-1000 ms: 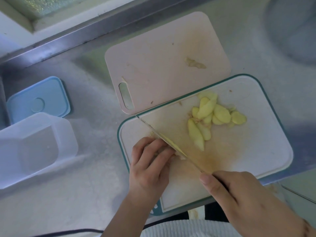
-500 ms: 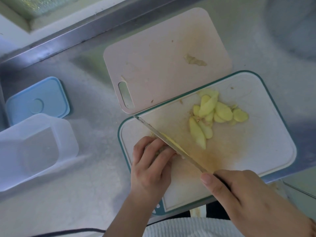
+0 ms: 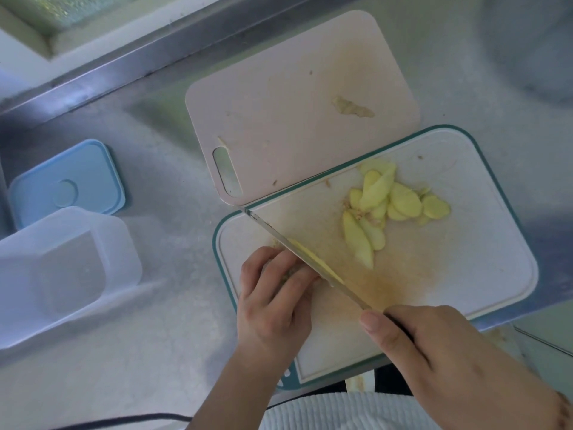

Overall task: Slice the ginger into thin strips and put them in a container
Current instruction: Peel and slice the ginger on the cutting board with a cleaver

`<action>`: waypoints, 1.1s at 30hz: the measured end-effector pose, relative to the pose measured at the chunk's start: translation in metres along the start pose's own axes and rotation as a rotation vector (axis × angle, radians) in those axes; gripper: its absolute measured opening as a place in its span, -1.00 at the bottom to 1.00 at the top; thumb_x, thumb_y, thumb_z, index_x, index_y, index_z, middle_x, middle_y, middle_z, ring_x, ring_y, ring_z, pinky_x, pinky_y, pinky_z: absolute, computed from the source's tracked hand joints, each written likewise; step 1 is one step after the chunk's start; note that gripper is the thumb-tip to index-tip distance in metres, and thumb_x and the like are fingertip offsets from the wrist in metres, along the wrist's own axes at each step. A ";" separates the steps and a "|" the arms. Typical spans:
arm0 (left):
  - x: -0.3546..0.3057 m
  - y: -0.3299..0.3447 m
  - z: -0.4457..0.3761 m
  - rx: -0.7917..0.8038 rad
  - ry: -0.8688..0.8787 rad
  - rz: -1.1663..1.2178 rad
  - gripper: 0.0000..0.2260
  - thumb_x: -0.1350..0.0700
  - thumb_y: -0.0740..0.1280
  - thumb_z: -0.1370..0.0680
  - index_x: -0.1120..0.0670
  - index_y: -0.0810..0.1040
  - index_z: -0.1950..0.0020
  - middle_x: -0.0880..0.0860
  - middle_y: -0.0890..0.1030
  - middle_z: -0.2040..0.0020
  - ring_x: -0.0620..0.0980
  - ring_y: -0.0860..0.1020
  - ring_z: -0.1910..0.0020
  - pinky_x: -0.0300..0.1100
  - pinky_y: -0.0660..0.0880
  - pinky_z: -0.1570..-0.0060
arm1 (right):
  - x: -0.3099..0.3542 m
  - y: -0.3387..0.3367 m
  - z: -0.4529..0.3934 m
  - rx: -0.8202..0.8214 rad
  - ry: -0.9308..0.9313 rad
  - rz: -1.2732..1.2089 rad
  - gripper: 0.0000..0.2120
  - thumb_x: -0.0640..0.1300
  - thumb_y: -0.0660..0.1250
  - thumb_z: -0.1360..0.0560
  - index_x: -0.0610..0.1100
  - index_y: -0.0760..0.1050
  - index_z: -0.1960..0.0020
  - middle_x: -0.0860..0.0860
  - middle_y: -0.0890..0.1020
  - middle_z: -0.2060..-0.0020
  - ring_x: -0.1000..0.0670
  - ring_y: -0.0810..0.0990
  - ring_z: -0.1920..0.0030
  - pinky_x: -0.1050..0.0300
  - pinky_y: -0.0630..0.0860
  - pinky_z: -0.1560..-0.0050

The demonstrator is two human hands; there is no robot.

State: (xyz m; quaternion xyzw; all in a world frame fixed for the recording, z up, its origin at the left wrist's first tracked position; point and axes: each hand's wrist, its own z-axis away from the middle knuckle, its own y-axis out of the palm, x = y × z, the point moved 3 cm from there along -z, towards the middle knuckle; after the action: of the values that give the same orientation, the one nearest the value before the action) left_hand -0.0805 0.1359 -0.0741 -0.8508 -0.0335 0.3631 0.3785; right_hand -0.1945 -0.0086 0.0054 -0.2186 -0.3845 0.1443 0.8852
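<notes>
The ginger piece (image 3: 291,270), small, firm and likely slippery, is pinned under the curled left hand (image 3: 273,302); the knife (image 3: 310,262) is gripped by the right hand (image 3: 440,352).

Soft cool daylight from the window (image 3: 46,13) at top left, pale sheen across the steel bench (image 3: 161,321), faint shadows falling toward the viewer, overall hazy and slightly soft, wide-angle bending at edges, corners blurred.
</notes>
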 end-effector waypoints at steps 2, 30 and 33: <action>0.000 0.000 -0.001 0.002 -0.003 -0.001 -0.81 0.26 0.24 -0.66 0.11 0.65 -0.03 0.11 0.69 -0.01 0.23 0.57 -0.03 -0.10 0.45 -0.18 | 0.000 0.002 -0.001 -0.004 0.001 0.007 -0.35 0.56 -0.19 -0.30 0.05 0.36 0.26 0.04 0.39 0.54 0.08 0.40 0.46 0.28 0.29 0.43; 0.000 0.000 -0.004 0.023 -0.014 0.032 -0.84 0.32 0.32 -0.60 0.09 0.61 -0.01 0.09 0.69 0.00 0.20 0.56 -0.01 -0.11 0.45 -0.15 | 0.005 0.006 -0.013 0.063 0.004 0.024 -0.35 0.56 -0.24 -0.30 0.07 0.35 0.33 0.03 0.38 0.53 0.05 0.33 0.47 0.22 0.30 0.39; 0.002 0.000 -0.002 0.030 -0.025 0.021 -0.81 0.35 0.43 -0.51 0.09 0.62 -0.01 0.08 0.69 0.00 0.21 0.56 0.00 -0.13 0.44 -0.17 | 0.013 0.007 -0.030 0.055 -0.052 0.008 -0.34 0.45 -0.16 -0.46 -0.12 0.20 0.39 -0.04 0.26 0.52 0.05 0.24 0.47 0.18 0.26 0.40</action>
State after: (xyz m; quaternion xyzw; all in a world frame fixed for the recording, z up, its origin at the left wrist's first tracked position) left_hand -0.0780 0.1351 -0.0742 -0.8406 -0.0240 0.3781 0.3870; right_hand -0.1639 -0.0052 -0.0079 -0.1916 -0.4025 0.1640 0.8800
